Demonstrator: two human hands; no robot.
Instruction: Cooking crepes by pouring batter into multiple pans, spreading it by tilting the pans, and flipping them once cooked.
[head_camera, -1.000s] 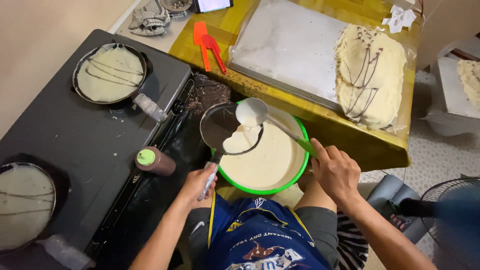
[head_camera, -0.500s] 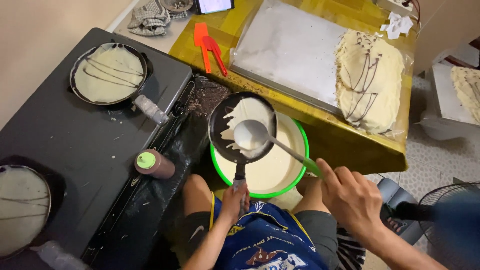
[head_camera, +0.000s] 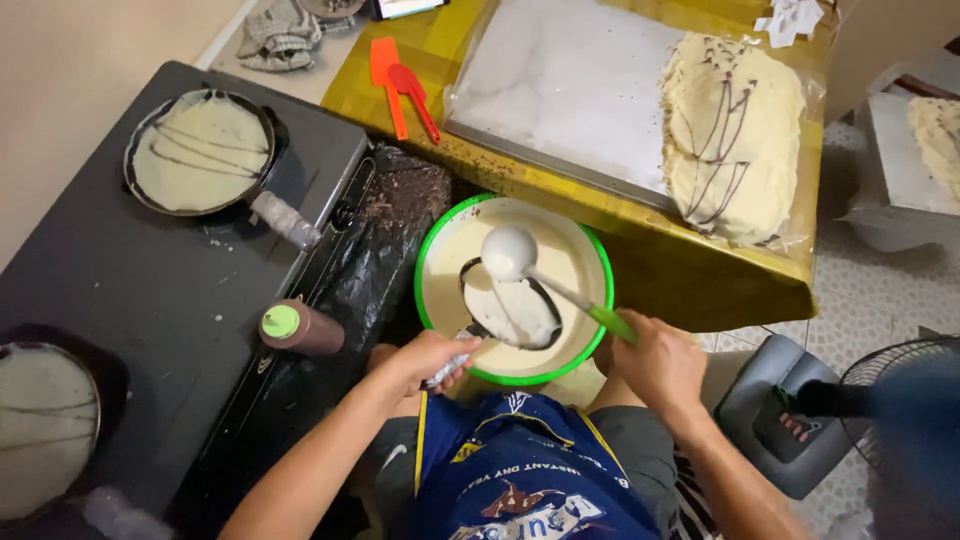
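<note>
Head view: seen from above, green-rimmed bowl (head_camera: 432, 262) of pale batter at centre frame, on the floor between the knees. Tilted over it, a small dark pan (head_camera: 512, 310), inside mostly coated in cream batter, a dark crescent bare along its left edge. Left hand (head_camera: 430, 360) at 7 o'clock of the bowl, closed around the pan's wrapped handle. Right hand (head_camera: 655, 360) at 4 o'clock, closed on the green handle of a ladle (head_camera: 508, 252), its batter-smeared cup above the pan. At 10 o'clock, a black stove (head_camera: 130, 270) carrying a pan of pale crepe (head_camera: 200, 150) striped with dark lines. Brown squeeze bottle (head_camera: 300, 327) with green cap at 9 o'clock. At 1 o'clock, a tray (head_camera: 580, 100) with a stack of finished crepes (head_camera: 730, 135).
</note>
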